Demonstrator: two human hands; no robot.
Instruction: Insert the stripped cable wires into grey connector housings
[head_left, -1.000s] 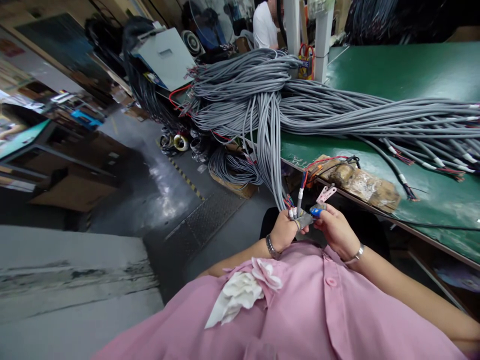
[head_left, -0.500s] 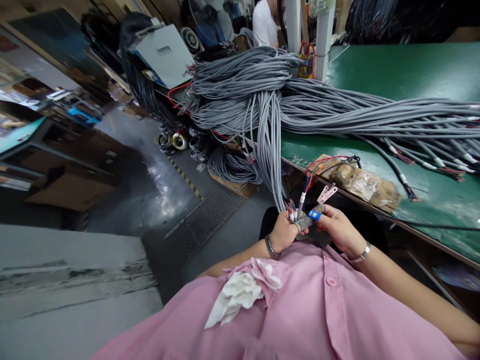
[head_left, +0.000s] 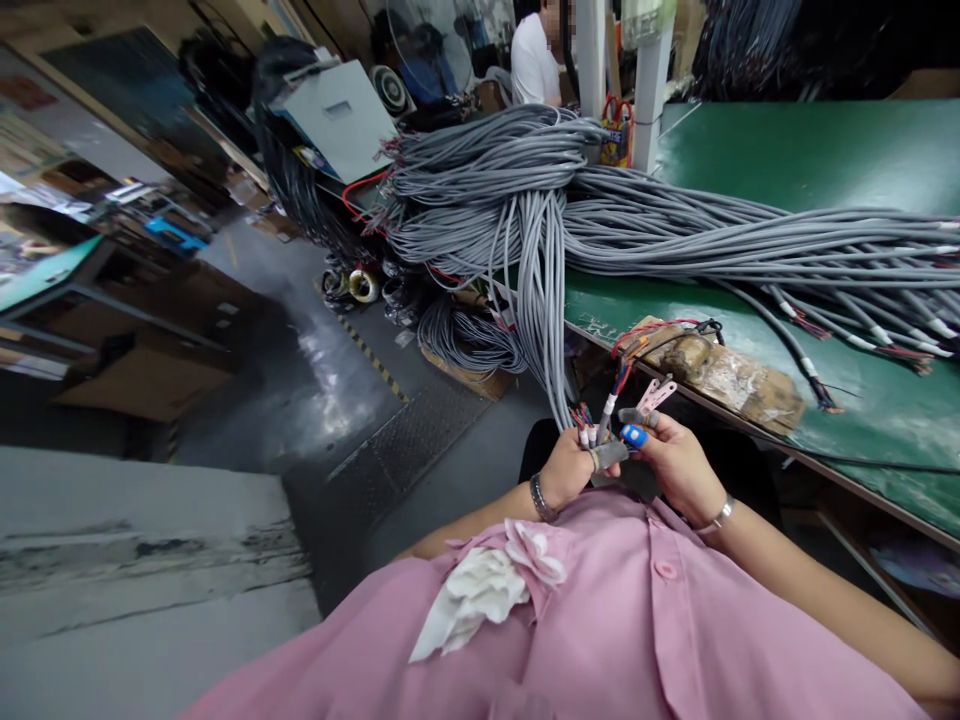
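Note:
My left hand [head_left: 568,472] is closed around the ends of several grey cables [head_left: 551,330], which hang down from the bench. Coloured stripped wires [head_left: 581,416] and white bands stick out above its fingers. One cable end [head_left: 608,408] leans right, its red and blue wires pointing up. Close beside it, my right hand [head_left: 679,462] is closed in a pinch, with a blue cover [head_left: 634,436] on the thumb. What lies between its fingertips is too small to make out. A pink clip-like piece [head_left: 657,394] shows just above the right fingers; whether they hold it, I cannot tell.
A large pile of grey cables [head_left: 480,185] lies across the green bench [head_left: 757,150]. A tape-wrapped block [head_left: 739,380] rests along its front edge. Coiled cable [head_left: 465,338] and rolls [head_left: 364,285] sit on the floor at left. A person in white [head_left: 534,60] is beyond the bench.
The whole view has shifted slightly. My hands stay in nearly the same place, with the fingertips slightly farther apart. The single cable end tilts a little more to the right.

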